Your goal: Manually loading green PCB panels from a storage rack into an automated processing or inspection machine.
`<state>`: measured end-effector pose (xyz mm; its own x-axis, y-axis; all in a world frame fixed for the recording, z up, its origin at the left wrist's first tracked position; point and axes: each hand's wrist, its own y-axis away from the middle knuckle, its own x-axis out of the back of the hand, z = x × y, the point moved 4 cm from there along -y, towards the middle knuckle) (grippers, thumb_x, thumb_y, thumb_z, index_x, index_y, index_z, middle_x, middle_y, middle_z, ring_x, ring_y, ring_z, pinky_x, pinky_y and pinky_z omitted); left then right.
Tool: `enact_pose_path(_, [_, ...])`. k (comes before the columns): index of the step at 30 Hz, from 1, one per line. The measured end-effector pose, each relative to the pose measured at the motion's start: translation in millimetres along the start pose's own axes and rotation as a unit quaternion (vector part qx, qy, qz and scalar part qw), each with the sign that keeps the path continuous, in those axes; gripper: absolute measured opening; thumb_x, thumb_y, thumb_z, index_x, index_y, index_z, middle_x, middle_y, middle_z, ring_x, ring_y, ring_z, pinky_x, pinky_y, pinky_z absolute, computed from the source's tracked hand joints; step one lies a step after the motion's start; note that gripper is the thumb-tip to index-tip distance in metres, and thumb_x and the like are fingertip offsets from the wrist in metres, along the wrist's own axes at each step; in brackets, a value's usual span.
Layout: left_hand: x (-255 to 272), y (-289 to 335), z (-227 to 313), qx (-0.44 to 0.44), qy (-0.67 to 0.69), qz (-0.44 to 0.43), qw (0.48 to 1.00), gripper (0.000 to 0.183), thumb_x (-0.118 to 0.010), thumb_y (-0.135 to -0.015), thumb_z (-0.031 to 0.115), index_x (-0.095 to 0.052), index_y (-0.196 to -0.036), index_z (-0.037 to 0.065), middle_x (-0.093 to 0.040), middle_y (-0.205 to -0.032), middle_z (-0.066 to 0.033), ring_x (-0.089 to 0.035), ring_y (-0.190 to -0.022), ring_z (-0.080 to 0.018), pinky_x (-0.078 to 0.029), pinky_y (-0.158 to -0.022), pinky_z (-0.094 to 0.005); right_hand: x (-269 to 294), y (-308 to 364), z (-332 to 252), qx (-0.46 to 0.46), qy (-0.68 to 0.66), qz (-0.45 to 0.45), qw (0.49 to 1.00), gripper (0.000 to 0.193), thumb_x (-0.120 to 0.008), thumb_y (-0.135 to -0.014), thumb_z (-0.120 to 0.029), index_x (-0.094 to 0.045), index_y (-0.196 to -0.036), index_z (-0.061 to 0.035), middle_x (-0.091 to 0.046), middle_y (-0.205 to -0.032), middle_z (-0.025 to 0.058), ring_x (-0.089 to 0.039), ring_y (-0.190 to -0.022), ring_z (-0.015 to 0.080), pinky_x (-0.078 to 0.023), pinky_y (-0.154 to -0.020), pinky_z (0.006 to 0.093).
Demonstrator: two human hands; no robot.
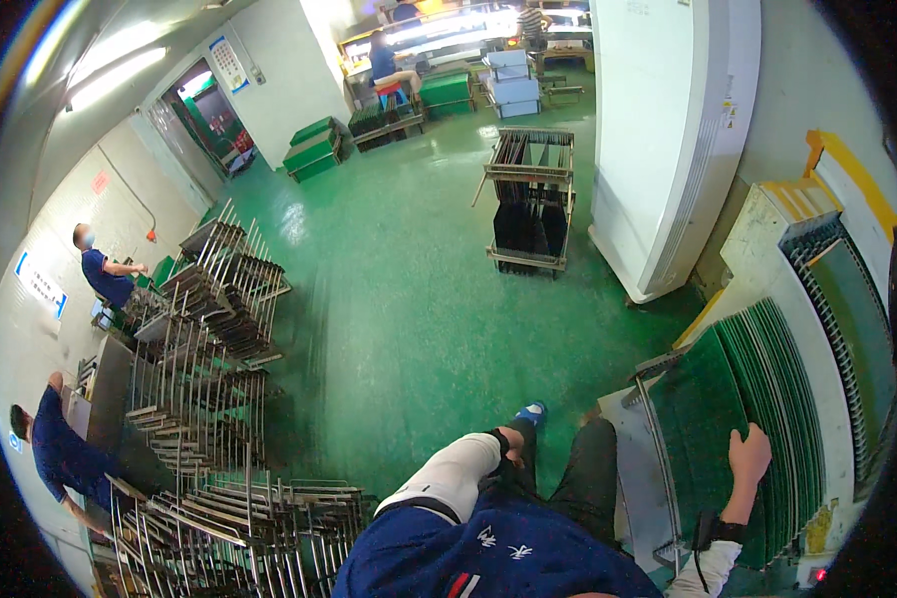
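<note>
My right hand (pixel 749 456) is at the row of upright green boards (pixel 775 369) on my right, its fingers curled over the edge of one green panel (pixel 703 419). The boards stand close together, like leaves, in a rack beside the machine. My left hand (pixel 511 446) hangs by my left thigh, away from the boards; its fingers are mostly hidden. White sleeves cover both forearms, with a dark band at each wrist.
A white conveyor machine (pixel 835 329) with rollers borders the boards. Ahead stands a metal rack (pixel 530 204) holding dark panels. Several wire racks (pixel 209 399) line the left, where two people (pixel 60 448) work near the wall. A tall white cabinet (pixel 658 140) rises ahead right.
</note>
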<state>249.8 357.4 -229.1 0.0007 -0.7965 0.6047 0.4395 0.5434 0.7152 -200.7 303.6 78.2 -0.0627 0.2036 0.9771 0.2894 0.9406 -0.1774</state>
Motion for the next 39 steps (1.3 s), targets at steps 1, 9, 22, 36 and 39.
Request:
enact_pose_path(1, [-16, -9, -19, -0.037, 0.020, 0.034, 0.999, 0.047, -0.066, -0.059, 0.048, -0.055, -0.066, 0.002, -0.052, -0.066, -0.0154, -0.053, -0.064, -0.0303, -0.041, -0.056, -0.0414, 2, -1, -6, 0.008, -0.008, 0.001, 1.000, 0.041, -0.060, -0.074, -0.027, -0.056, -0.103, 0.0002, -0.058, -0.096, 0.0194, -0.056, -0.089, 0.0334, -0.043, -0.078, 0.0416])
enact_pose_path(9, [-4, -6, -5, -0.003, 0.006, 0.057, 0.998, 0.050, -0.065, -0.062, 0.049, -0.058, -0.061, 0.000, -0.054, -0.060, -0.0184, -0.055, -0.058, -0.0337, -0.043, -0.053, -0.0428, -4, -3, 5, 0.008, -0.003, 0.004, 1.000, 0.040, -0.060, -0.073, -0.027, -0.056, -0.102, 0.0013, -0.059, -0.096, 0.0195, -0.056, -0.089, 0.0334, -0.043, -0.078, 0.0415])
enact_pose_path(22, [-14, -11, -15, 0.007, 0.048, 0.060, 0.997, 0.044, -0.065, -0.057, 0.045, -0.056, -0.058, 0.001, -0.055, -0.062, -0.0176, -0.056, -0.060, -0.0348, -0.042, -0.051, -0.0425, -4, -3, 3, 0.016, 0.000, 0.019, 1.000, 0.040, -0.060, -0.073, -0.027, -0.056, -0.101, 0.0007, -0.059, -0.093, 0.0193, -0.056, -0.088, 0.0338, -0.044, -0.076, 0.0420])
enact_pose_path(36, [2, -1, -2, 0.016, 0.004, -0.011, 1.000, 0.053, -0.065, -0.061, 0.049, -0.062, -0.088, 0.004, -0.061, -0.088, -0.0140, -0.058, -0.082, -0.0303, -0.046, -0.068, -0.0390, -5, -1, 6, -0.001, 0.003, -0.001, 1.000, 0.042, -0.060, -0.074, -0.028, -0.055, -0.105, 0.0001, -0.058, -0.097, 0.0185, -0.055, -0.092, 0.0325, -0.043, -0.080, 0.0403])
enact_pose_path(39, [-9, -9, -11, 0.003, 0.006, 0.044, 0.999, 0.035, -0.063, -0.061, 0.037, -0.060, -0.070, 0.004, -0.059, -0.068, -0.0161, -0.058, -0.063, -0.0333, -0.044, -0.052, -0.0418, -9, -2, 8, 0.002, 0.003, 0.003, 1.000, 0.043, -0.060, -0.074, -0.028, -0.055, -0.106, 0.0002, -0.058, -0.098, 0.0188, -0.055, -0.093, 0.0326, -0.043, -0.081, 0.0400])
